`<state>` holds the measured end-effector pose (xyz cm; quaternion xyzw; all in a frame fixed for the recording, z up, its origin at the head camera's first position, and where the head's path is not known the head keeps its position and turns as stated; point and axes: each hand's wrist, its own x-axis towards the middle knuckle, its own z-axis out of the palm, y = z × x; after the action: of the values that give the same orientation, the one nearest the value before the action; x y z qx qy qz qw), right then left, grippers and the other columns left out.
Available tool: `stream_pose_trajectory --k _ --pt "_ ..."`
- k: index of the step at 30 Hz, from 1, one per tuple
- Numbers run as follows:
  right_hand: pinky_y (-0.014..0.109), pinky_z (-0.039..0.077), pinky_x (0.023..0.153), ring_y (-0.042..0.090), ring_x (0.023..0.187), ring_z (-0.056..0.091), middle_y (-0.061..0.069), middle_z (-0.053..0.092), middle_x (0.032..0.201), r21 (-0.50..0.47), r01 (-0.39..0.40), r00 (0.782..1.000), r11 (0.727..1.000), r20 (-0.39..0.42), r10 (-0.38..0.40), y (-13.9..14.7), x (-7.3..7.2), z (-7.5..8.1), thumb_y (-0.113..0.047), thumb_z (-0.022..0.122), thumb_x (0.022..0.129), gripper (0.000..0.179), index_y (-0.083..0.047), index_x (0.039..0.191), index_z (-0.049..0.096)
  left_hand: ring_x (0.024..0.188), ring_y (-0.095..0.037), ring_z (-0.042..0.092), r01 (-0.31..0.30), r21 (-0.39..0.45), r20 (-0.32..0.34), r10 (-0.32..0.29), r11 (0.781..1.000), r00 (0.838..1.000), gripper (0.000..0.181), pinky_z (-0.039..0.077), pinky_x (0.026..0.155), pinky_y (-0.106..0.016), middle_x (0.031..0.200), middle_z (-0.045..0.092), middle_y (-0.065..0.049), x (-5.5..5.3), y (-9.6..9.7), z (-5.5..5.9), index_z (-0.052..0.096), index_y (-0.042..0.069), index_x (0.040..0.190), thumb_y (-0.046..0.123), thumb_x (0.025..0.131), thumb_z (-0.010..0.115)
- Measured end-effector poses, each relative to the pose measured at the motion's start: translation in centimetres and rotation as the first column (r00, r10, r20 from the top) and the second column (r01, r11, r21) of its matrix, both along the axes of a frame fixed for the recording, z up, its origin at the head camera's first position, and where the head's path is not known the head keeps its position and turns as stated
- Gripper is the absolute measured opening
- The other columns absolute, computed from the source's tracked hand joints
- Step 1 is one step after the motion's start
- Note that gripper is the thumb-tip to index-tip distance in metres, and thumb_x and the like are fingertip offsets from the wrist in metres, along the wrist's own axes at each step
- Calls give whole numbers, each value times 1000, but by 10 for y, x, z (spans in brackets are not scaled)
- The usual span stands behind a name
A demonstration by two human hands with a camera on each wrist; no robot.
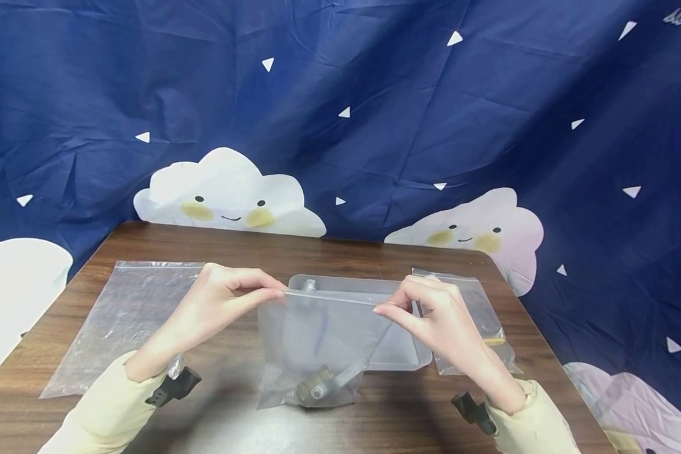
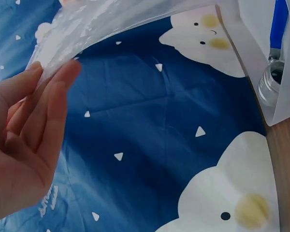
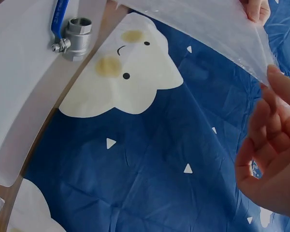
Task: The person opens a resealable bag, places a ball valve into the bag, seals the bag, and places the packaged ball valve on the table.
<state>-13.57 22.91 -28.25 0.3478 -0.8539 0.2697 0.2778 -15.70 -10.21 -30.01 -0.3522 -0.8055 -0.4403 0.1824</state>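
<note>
"How is the bag (image 1: 289, 334) held?"

"At lower centre, its top edge stretched: the left hand (image 1: 221, 306) pinches one end, the right hand (image 1: 439, 312) the other. Wooden tabletop (image 1: 221, 403) shows below."

"What's unclear?"

"The fitting (image 1: 318, 388) inside blurs through plastic. The bag covers part of the tray (image 1: 400, 364) behind. In the right wrist view, the valve's (image 3: 78, 41) blue handle is cut off above."

"Nearby?"

"Flat plastic (image 1: 130, 321) at left, another pouch (image 1: 468, 302) at right."
</note>
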Motion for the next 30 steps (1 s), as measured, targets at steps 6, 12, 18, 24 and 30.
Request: stream_pose_trajectory --k 6,12,18,24,30 --pt "12 35 58 -2 60 45 -19 60 67 6 -26 1000 1000 -3 26 2 0 -1 -19 85 76 25 -27 69 62 64 7 65 -103 35 45 101 994 994 9 48 56 -12 73 74 20 0 0 -3 77 31 80 25 78 84" --pt "9 35 59 -1 67 48 -17 59 73 54 -36 998 998 47 33 7 2 1 -25 74 89 3 -24 87 72 63 2 66 -117 49 97 112 992 989 7 48 55 -14 74 74 19 1 -6 -7 77 30 81 25 80 83" --pt "14 39 62 0 68 51 -16 61 73 30 -43 999 999 11 43 11 1 -1 -26 74 89 5 -23 87 72 76 5 69 -49 12 27 48 999 998 13 51 62 -12 85 76 18 0 -11 -7 77 27 93 16 86 76" --pt "15 36 58 2 66 48 -16 55 69 17 -33 999 999 -9 33 11 1 -2 -12 81 80 17 -24 82 69 70 4 68 -108 17 -52 109 994 993 13 49 61 -10 79 75 17 0 -9 -9 77 27 88 15 83 79" --pt "12 41 64 1 69 52 -13 60 74 -67 -110 994 992 2 111 16 -4 -11 -4 79 81 21 -22 85 70 73 5 68 -75 77 7 75 994 997 11 53 65 -11 80 76 12 1 -5 -10 77 25 88 15 84 78"
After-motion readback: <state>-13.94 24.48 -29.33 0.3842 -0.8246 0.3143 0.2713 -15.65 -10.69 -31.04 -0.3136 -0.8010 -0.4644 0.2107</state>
